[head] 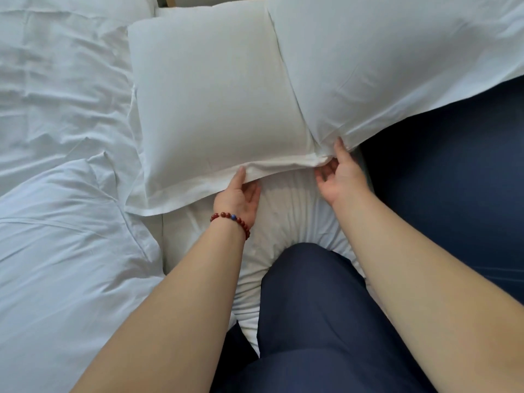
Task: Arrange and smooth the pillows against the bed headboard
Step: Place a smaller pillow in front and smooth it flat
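Note:
A white middle pillow (215, 103) lies flat on the bed, its flanged edge toward me. A second white right pillow (382, 61) lies beside it and overlaps its right side. My left hand (241, 197), with a red bead bracelet on the wrist, holds the middle pillow's near edge, thumb on top and fingers underneath. My right hand (340, 174) is at the near right corner where the two pillows meet. Its thumb rests on the right pillow's edge and its fingers curl around the middle pillow's corner.
A crumpled white duvet (62, 236) covers the left of the bed. My knee (312, 282) in navy trousers presses into the sheet (286, 211). A dark blue floor (453, 180) lies to the right. A sliver of wooden headboard (167, 0) shows at the top.

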